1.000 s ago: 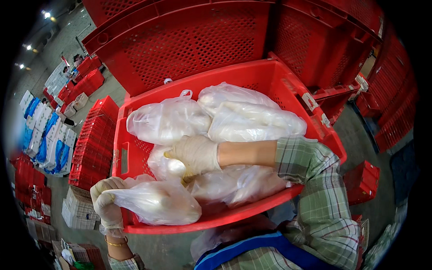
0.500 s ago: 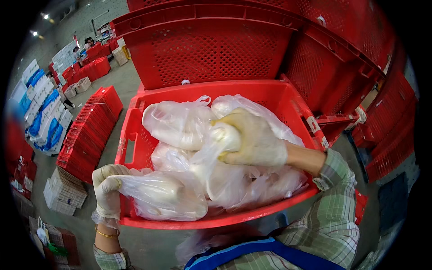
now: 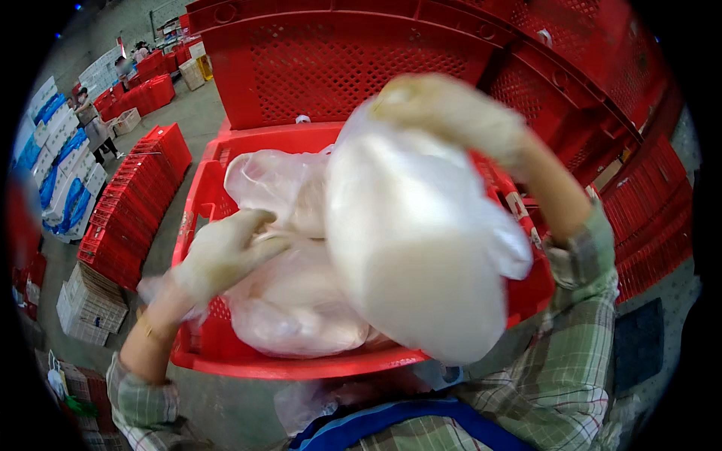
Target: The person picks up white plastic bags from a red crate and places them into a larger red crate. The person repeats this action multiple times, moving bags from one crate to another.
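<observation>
My right hand (image 3: 451,113), in a pale glove and blurred by motion, grips the top of a clear plastic bag filled with something white (image 3: 414,240). The bag hangs above the right part of a red crate (image 3: 192,270) and hides much of it. My left hand (image 3: 226,252), also gloved, is over the crate's left side, fingers curled but apart. Its fingertips are by another clear bag (image 3: 278,188) with whitish contents. Nearer me, one more such bag (image 3: 301,316) lies in the crate. What exactly the bags contain cannot be made out.
Red perforated crates (image 3: 361,68) stand upright behind the crate, with more stacked at right (image 3: 647,218). On the floor at left are a row of nested red crates (image 3: 139,203), pale stacked crates (image 3: 94,301) and white boxes with blue wrapping (image 3: 64,165). A person (image 3: 94,124) stands far left.
My right hand has raised a filled bag out of the crate, up and toward the far side. My left hand has let go of the near bag's edge and moved inward over the bags.
</observation>
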Demonstrator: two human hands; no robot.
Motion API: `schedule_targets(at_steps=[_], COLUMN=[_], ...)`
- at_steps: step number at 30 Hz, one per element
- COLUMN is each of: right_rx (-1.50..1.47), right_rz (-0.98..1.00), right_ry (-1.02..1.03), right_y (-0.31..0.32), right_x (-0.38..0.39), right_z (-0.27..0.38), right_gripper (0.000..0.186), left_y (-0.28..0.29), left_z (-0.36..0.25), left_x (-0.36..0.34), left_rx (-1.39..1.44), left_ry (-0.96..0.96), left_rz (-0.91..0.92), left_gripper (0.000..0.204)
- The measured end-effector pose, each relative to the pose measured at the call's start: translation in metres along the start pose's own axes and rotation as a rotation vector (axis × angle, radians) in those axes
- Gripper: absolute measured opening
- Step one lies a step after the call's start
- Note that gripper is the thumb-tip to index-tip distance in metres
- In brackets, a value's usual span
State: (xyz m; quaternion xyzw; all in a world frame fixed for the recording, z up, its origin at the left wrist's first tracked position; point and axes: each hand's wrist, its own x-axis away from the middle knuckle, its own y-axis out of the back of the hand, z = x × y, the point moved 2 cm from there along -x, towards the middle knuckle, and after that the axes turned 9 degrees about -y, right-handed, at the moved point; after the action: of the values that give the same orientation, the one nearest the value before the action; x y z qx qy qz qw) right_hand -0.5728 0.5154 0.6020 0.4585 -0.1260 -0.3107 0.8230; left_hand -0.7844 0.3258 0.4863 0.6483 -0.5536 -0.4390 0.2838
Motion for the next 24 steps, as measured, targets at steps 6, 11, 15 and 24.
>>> schedule_targets(at_steps=[6,11,15,24], right_rx=[0.248,0.157,0.318,-0.011], right_rz=[0.048,-0.026,-0.037,0.165], right_ry=[0.029,-0.025,-0.005,-0.003], right_y=[-0.091,-0.083,-0.118,-0.112], right_x=[-0.037,0.005,0.061,0.033], right_z=[-0.05,-0.053,-0.047,-0.086], right_gripper=[0.05,0.069,0.085,0.077], left_y=[-0.07,-0.041,-0.04,-0.078], left_z=[0.013,0.058,0.012,-0.084], left_x=[-0.066,-0.027,-0.019,-0.033], left_rx=[-0.613,0.438,0.285,-0.206], left_ry=[-0.183,0.135,-0.143,-0.534], left_rz=[0.176,0.062,-0.186,0.071], left_gripper=[0.061,0.062,0.065,0.098])
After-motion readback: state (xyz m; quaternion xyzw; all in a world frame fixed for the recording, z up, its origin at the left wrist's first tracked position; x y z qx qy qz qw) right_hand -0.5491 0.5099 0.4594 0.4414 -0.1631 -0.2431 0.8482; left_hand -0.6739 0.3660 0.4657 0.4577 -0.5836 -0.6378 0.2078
